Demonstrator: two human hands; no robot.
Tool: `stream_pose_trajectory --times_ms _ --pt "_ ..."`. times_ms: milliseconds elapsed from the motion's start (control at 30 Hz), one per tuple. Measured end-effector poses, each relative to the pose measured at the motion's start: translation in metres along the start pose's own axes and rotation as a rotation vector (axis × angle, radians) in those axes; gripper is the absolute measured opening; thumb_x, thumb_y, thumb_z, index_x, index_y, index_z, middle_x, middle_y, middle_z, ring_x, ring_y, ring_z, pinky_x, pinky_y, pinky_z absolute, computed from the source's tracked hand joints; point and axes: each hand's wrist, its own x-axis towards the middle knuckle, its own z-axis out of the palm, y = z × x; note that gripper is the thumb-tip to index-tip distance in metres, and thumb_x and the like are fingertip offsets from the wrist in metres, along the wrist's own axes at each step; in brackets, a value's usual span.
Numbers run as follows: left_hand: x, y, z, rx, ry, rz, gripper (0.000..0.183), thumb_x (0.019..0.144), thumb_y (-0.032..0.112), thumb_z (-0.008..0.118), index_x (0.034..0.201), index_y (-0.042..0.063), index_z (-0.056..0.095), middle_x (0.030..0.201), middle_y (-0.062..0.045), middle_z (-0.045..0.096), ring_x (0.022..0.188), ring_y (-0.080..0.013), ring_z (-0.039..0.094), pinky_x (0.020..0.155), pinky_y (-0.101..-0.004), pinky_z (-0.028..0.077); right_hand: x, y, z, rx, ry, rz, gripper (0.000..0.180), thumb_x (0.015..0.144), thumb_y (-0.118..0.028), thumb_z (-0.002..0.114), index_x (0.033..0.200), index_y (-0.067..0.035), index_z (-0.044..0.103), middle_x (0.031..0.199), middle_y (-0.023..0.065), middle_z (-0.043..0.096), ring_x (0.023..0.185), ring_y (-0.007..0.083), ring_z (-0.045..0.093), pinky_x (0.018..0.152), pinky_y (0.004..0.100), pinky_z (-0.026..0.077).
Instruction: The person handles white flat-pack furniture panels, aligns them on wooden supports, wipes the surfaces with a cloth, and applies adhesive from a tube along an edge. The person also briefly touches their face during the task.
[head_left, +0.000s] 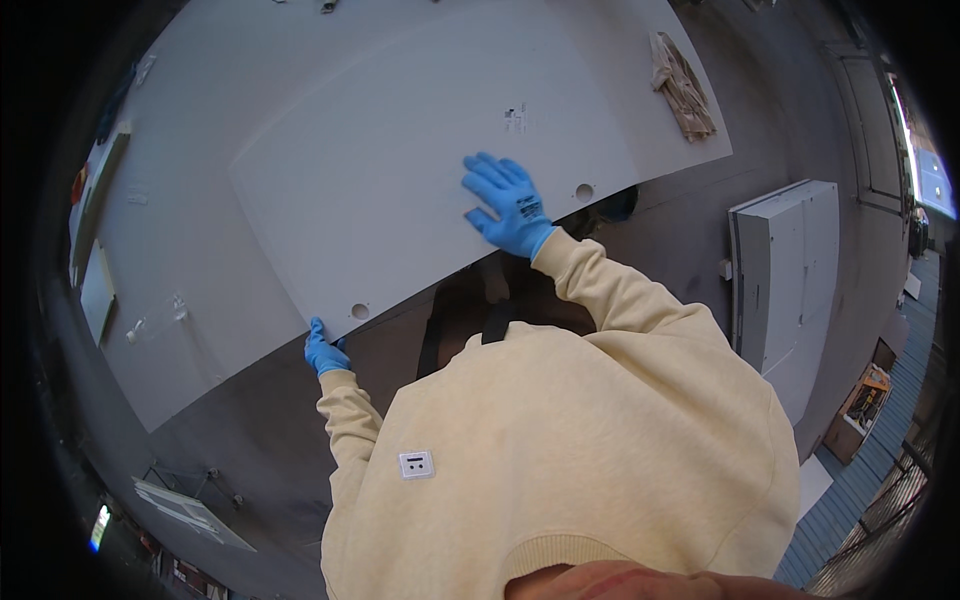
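Note:
A large white panel (420, 150) with two round holes near its close edge lies on a wider white board (202, 360). My left hand (327, 352), in a blue glove, is at the panel's near left corner, its thumb at the edge and its other fingers partly hidden. My right hand (510, 206), also gloved in blue, rests on the panel's top close to the near edge, fingers spread, between the two holes. Beyond it a printed label (516, 118) is stuck on the panel.
A crumpled beige cloth (681, 86) lies at the board's far right. A clear plastic bottle (157, 321) lies at the left, near narrow panel pieces (97, 292). Stacked white panels (787, 277) stand on the floor at right. A wheeled rack with panels (191, 510) is at lower left.

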Motion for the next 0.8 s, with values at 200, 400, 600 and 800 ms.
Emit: stream_pose_trajectory --times_ms 200,400,600,800 --pt "-0.020 0.037 0.033 0.499 0.342 0.363 0.054 0.093 0.037 0.079 0.128 -0.001 0.064 0.119 -0.020 0.072 0.107 -0.0374 0.071 0.091 -0.0526 0.060 -0.021 0.220 -0.138 -0.558 0.350 0.318 0.055 0.086 -0.035 0.078 0.132 -0.009 0.066 0.149 0.0192 0.060 0.138 0.0386 0.055 0.115 0.0555 0.038" --pt "-0.101 0.045 0.168 1.024 0.382 1.071 0.080 0.095 0.050 0.070 0.153 -0.001 0.050 0.165 -0.030 0.037 0.153 -0.0434 0.038 0.123 -0.0513 0.036 0.014 0.351 -0.196 -0.749 0.250 0.667 0.074 0.085 -0.062 0.074 0.147 -0.024 0.057 0.165 0.0150 0.043 0.152 0.0372 0.038 0.117 0.0644 0.032" --pt "-0.177 0.092 0.402 0.856 -0.154 1.548 0.079 0.099 0.051 0.067 0.158 0.002 0.046 0.170 -0.029 0.032 0.157 -0.0462 0.029 0.127 -0.0548 0.026 0.025 0.406 -0.184 -0.796 0.283 0.691 0.065 0.092 -0.063 0.065 0.145 -0.025 0.061 0.161 0.0099 0.049 0.147 0.0349 0.044 0.114 0.0658 0.037" --pt "-0.291 -0.009 0.548 1.197 -0.877 1.786 0.096 0.099 0.073 0.049 0.166 0.006 0.033 0.175 -0.024 0.021 0.164 -0.0400 0.012 0.131 -0.0633 0.001 0.024 0.416 -0.193 -0.722 0.417 0.535 0.046 0.097 -0.042 0.069 0.137 -0.020 0.068 0.144 0.0099 0.067 0.131 0.0334 0.061 0.106 0.0511 0.054"
